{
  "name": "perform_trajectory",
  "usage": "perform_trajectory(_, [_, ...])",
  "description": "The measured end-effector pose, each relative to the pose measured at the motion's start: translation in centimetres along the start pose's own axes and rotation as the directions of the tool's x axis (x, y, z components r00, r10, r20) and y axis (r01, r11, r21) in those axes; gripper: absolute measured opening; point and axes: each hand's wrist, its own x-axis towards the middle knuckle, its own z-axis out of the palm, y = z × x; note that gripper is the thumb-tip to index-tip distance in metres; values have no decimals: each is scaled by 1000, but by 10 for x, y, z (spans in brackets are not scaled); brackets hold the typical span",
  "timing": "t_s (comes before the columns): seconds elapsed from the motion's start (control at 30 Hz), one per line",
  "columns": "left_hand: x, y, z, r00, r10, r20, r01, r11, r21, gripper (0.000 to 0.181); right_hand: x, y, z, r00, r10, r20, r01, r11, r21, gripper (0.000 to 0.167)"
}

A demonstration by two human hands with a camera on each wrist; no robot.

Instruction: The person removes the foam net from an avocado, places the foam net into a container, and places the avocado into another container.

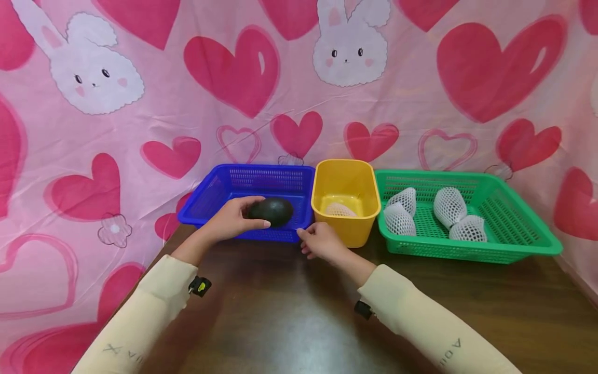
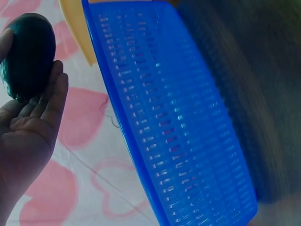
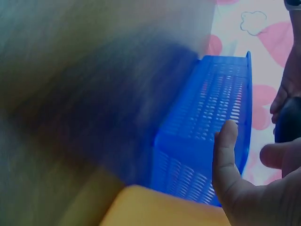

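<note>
A dark, smooth oval fruit is held by my left hand above the front part of the blue basket. In the left wrist view, the thumb and fingers of my left hand grip the fruit from opposite sides, above the basket rim. My right hand is empty beside the basket's front right corner, in front of the yellow bin. The right wrist view shows the thumb and a finger of my right hand spread apart near the blue basket; contact cannot be told.
One item in a pale foam net lies in the yellow bin. At the right, a green basket holds several items in white foam nets. All three containers stand side by side on a dark brown table, before a pink heart-patterned cloth.
</note>
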Motion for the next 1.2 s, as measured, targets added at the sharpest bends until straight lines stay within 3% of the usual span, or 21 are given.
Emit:
perform_trajectory(0.2, [15,-6,-8,1000,-19,-19,20,997,79,60,6,1,10,994,104,14,-104,958,266,29])
perform_trajectory(0.43, [38,-17,-10,999,-30,-17,33,977,212,62,12,2,13,984,174,20,-166,890,424,23])
perform_trajectory(0.63, [55,-20,-9,997,-72,26,62,957,284,64,14,2,15,984,174,24,-164,866,472,26])
perform_trajectory(0.87, [76,-25,-4,986,-114,119,60,921,385,51,14,0,17,983,183,-5,-156,850,504,25])
perform_trajectory(1.03, [85,-30,5,975,-146,167,60,898,435,55,15,1,18,985,172,-22,-132,824,551,21])
perform_trajectory(1.2, [88,-36,16,959,-185,217,64,881,468,55,16,1,19,983,182,-28,-136,819,558,22])
